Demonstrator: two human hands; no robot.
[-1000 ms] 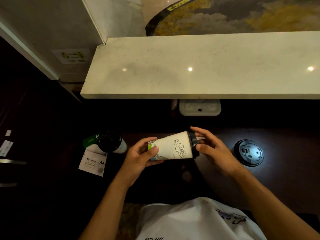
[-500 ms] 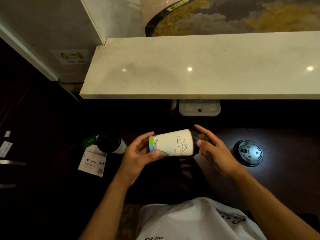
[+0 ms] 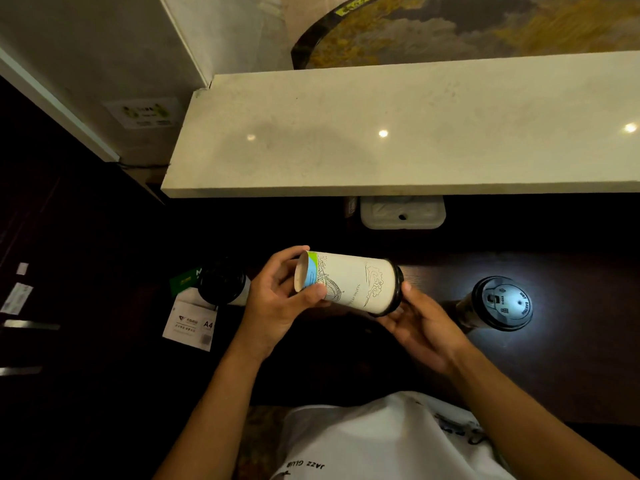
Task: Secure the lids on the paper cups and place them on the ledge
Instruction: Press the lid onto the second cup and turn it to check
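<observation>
Dark wooden counter (image 3: 571, 375) under a pale wall (image 3: 104, 46), lights reflected.

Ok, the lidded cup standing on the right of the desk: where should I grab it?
Take the lidded cup round its paper wall just under the black lid, coming from its near side with the right hand. It stands upright; the lid rim overhangs the wall.
</observation>
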